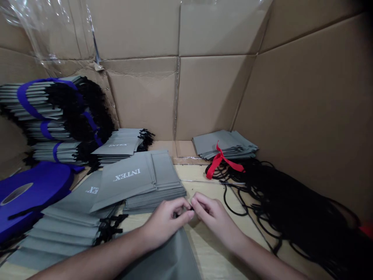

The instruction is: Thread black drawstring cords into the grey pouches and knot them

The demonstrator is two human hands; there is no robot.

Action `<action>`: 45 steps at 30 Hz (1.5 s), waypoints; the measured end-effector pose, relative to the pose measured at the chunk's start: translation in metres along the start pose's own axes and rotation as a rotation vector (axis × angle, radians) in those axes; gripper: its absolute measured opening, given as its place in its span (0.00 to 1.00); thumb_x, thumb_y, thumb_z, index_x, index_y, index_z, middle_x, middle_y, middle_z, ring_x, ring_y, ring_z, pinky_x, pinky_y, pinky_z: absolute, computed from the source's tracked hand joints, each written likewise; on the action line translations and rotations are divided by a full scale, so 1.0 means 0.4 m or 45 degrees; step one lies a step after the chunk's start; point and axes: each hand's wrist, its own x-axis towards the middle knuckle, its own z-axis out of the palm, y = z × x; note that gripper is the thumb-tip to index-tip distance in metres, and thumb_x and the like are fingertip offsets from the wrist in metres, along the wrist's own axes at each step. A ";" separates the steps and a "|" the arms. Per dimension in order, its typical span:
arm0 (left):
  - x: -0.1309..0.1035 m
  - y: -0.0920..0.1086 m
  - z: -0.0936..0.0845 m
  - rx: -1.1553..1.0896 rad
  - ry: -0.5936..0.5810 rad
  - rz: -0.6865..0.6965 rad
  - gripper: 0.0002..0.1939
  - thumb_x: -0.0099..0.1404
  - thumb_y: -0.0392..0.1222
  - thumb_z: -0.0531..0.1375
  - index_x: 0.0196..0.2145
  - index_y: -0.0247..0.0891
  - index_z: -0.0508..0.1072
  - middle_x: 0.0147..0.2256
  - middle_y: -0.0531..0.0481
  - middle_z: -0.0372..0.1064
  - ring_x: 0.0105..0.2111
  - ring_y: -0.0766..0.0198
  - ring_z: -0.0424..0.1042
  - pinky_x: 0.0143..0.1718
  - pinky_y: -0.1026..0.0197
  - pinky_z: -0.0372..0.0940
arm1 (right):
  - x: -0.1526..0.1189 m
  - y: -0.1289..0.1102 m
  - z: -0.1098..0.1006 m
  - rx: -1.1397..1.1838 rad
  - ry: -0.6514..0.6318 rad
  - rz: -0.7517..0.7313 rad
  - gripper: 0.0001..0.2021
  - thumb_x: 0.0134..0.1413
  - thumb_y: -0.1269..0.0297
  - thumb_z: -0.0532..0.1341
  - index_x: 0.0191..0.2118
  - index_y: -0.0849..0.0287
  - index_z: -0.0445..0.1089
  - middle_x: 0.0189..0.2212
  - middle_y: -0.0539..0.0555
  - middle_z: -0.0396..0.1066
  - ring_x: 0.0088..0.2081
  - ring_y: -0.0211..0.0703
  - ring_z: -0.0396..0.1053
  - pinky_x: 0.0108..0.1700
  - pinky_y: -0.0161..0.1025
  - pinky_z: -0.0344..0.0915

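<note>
My left hand [169, 217] and my right hand [214, 217] meet fingertip to fingertip, low in the middle. Both are closed in a pinch on a short bit of black cord [191, 209], mostly hidden by the fingers. Beneath my left hand and forearm lies a grey fabric pouch [169, 260], cut off by the lower edge of the view. Just beyond my left hand is a stack of flat grey pouches [157, 200], the top one printed INTEX. Grey pouches with knotted black cords [61, 233] lie overlapped to the left.
A heap of loose black cords [279, 198] covers the right side, with a red ribbon [223, 159] at its far end. Further grey pouches [224, 142] lie behind it. Tied bundles [37, 101] and a blue ribbon roll [43, 186] stand left. Cardboard walls [140, 93] enclose the worktop.
</note>
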 end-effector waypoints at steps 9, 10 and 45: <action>-0.001 0.001 -0.007 0.026 -0.005 -0.005 0.12 0.62 0.42 0.53 0.26 0.33 0.71 0.22 0.55 0.61 0.25 0.68 0.58 0.28 0.68 0.52 | 0.014 0.003 -0.035 0.033 -0.056 0.032 0.15 0.57 0.55 0.53 0.25 0.59 0.62 0.19 0.46 0.54 0.22 0.35 0.51 0.24 0.33 0.46; 0.000 0.001 -0.007 0.007 -0.006 0.002 0.12 0.62 0.42 0.53 0.26 0.34 0.70 0.22 0.55 0.61 0.25 0.68 0.58 0.28 0.68 0.52 | 0.014 0.001 -0.038 0.047 -0.080 0.033 0.14 0.57 0.55 0.53 0.25 0.59 0.62 0.19 0.46 0.54 0.22 0.35 0.51 0.24 0.33 0.46; 0.000 -0.003 -0.017 -0.310 -0.223 0.003 0.12 0.61 0.40 0.55 0.30 0.28 0.73 0.23 0.53 0.58 0.25 0.70 0.55 0.25 0.69 0.52 | -0.002 -0.008 -0.069 -0.792 -0.320 -0.670 0.03 0.55 0.68 0.54 0.35 0.56 0.65 0.20 0.47 0.68 0.21 0.35 0.66 0.25 0.32 0.57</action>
